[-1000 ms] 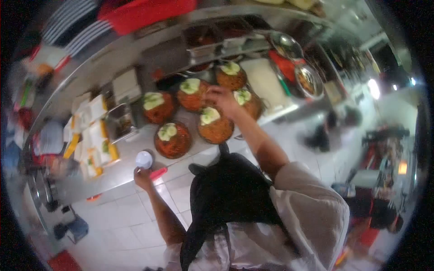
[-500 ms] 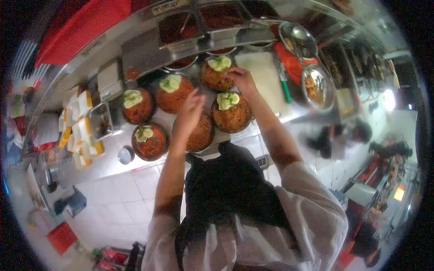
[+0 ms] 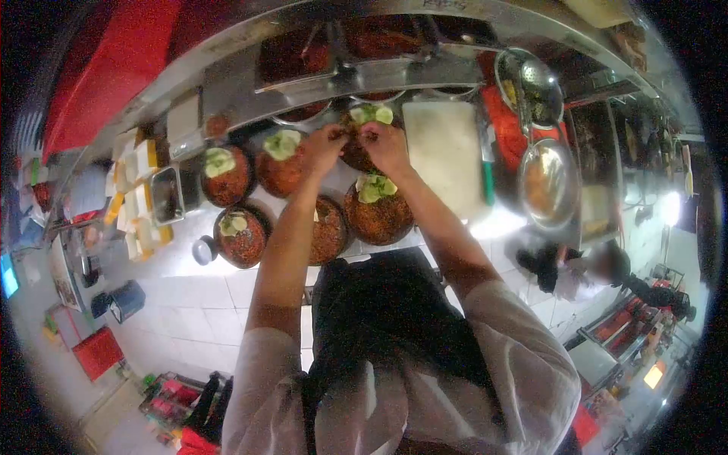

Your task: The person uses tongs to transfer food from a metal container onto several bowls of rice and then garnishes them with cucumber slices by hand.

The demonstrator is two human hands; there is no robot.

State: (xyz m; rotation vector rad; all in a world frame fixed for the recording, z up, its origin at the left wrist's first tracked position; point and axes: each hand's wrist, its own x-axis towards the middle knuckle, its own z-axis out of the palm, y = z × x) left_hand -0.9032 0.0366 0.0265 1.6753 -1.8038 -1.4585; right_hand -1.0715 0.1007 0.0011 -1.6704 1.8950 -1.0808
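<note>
Both my hands meet over the far bowl of reddish-brown food, which carries pale green slices at its far side. The fingers of my left hand are pinched together near the bowl's left edge; whatever they hold is too small to name. Close beside it, my right hand is closed too, its fingertips bent inward and their contents hidden. Nearer me stands another bowl topped with green slices. My left forearm partly covers the near middle bowl. More garnished bowls stand to the left.
A white cutting board lies to the right, with a green-handled knife along its edge. Beyond are metal bowls and a red cloth. Yellow-and-white boxes stand left. Food trays line the back. A person is at right.
My left hand has moved away from me to the far bowl, and its fingers have closed. My right hand has shifted slightly left and nearer to it. The camera view has shifted slightly.
</note>
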